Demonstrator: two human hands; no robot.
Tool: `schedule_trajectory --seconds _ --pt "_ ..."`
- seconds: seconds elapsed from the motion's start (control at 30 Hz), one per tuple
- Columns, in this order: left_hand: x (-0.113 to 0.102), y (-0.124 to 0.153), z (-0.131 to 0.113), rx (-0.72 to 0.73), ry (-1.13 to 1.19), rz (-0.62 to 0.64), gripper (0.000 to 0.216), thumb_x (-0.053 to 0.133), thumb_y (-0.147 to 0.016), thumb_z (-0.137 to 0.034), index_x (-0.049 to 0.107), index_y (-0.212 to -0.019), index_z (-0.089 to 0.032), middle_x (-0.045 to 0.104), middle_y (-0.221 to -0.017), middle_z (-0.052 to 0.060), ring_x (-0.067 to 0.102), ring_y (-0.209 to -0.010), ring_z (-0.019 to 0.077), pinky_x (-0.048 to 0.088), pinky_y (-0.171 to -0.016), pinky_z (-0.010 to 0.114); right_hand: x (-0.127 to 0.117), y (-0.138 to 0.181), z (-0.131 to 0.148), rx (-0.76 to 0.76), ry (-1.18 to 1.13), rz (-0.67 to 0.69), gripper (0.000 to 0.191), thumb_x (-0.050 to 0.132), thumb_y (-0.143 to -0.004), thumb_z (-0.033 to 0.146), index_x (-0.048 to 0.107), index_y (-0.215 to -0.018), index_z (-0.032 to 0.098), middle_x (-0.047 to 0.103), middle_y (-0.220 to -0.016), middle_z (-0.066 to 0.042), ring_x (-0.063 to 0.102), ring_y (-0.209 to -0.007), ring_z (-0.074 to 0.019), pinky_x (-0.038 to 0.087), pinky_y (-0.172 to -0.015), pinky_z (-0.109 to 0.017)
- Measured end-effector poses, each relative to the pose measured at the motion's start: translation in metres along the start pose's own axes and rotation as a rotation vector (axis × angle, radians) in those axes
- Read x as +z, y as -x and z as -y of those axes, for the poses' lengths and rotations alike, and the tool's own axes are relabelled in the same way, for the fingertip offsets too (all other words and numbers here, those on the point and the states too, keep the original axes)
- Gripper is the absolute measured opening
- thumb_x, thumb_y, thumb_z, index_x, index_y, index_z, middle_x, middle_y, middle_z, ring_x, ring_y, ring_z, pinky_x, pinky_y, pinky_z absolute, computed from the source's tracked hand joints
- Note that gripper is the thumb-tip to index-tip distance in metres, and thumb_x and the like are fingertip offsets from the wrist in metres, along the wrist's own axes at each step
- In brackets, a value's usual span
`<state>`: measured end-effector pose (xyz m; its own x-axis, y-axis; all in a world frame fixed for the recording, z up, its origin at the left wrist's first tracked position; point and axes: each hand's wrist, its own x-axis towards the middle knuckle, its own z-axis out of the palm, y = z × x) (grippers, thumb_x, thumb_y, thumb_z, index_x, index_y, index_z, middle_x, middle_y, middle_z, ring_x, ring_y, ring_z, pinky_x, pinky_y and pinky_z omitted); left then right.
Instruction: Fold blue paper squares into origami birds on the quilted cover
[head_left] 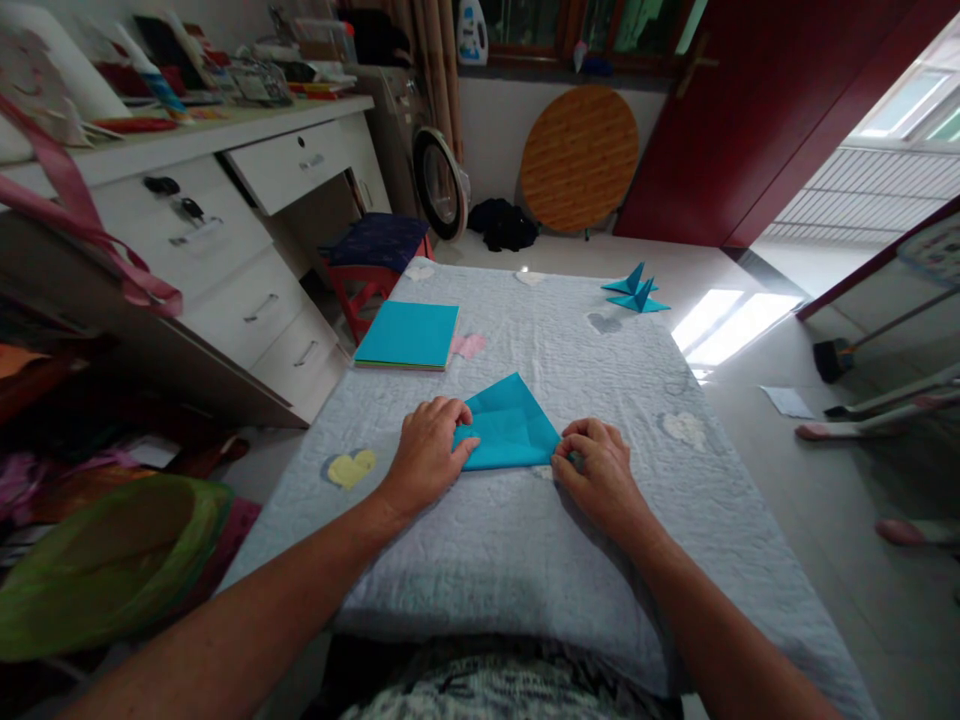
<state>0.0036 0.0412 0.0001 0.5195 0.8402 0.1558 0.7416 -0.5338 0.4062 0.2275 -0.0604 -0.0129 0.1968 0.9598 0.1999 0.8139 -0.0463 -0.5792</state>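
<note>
A blue sheet of paper (508, 425), folded into a triangle-like shape, lies on the pale quilted table cover (525, 560) in front of me. My left hand (426, 452) rests on its left corner with fingers curled and pressed onto the paper. My right hand (600, 472) pinches the paper's right corner, fingers closed. A stack of blue square paper (409, 336) lies further back on the left. A finished folded blue paper figure (636, 291) sits at the far right of the table.
White drawers and a cluttered desk (247, 190) stand to the left, with a red stool (371, 265) beside the table. A round wooden board (579, 157) leans on the far wall. A green bag (112, 560) lies at the near left.
</note>
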Motion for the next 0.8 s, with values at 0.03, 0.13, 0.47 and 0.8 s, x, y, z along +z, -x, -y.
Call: schedule_trajectory --seconds 0.03,0.13,0.47,0.8 --pt "0.0 -0.001 0.0 0.044 -0.013 -0.009 0.01 0.064 -0.086 -0.02 0.063 -0.096 -0.02 0.063 -0.1 0.006 0.055 -0.096 0.0251 0.041 -0.085 0.039 0.0 0.0 0.0 0.002 -0.001 0.0 0.009 0.064 -0.078 0.017 0.066 -0.07 0.022 0.064 -0.097 -0.007 0.053 -0.1 -0.0275 0.037 -0.088 -0.045" --pt "0.002 -0.005 0.003 0.262 -0.021 0.068 0.017 0.059 -0.086 -0.008 0.068 -0.09 -0.022 0.066 -0.101 0.004 0.056 -0.099 0.0238 0.041 -0.086 0.038 0.0 0.0 0.0 0.008 -0.003 -0.005 0.009 0.064 -0.078 0.016 0.066 -0.07 0.021 0.064 -0.097 -0.007 0.052 -0.099 -0.0276 0.037 -0.087 -0.045" --pt "-0.008 0.02 -0.028 0.487 -0.342 0.241 0.049 0.058 -0.094 -0.04 0.051 -0.141 -0.028 0.063 -0.112 0.009 0.057 -0.095 0.0259 0.048 -0.077 0.036 -0.002 0.0 0.004 0.04 0.016 0.017 0.01 0.063 -0.08 0.017 0.065 -0.07 0.021 0.064 -0.098 -0.006 0.052 -0.102 -0.0269 0.036 -0.09 -0.044" --pt "0.008 0.037 -0.031 0.439 -0.386 0.165 0.075 0.05 -0.083 -0.076 0.046 -0.146 -0.035 0.055 -0.133 0.012 0.046 -0.12 0.0345 0.029 -0.105 0.054 -0.009 0.001 0.003 0.003 0.047 0.069 0.01 0.062 -0.085 0.021 0.064 -0.075 0.021 0.063 -0.105 -0.007 0.051 -0.108 -0.0276 0.036 -0.095 -0.045"
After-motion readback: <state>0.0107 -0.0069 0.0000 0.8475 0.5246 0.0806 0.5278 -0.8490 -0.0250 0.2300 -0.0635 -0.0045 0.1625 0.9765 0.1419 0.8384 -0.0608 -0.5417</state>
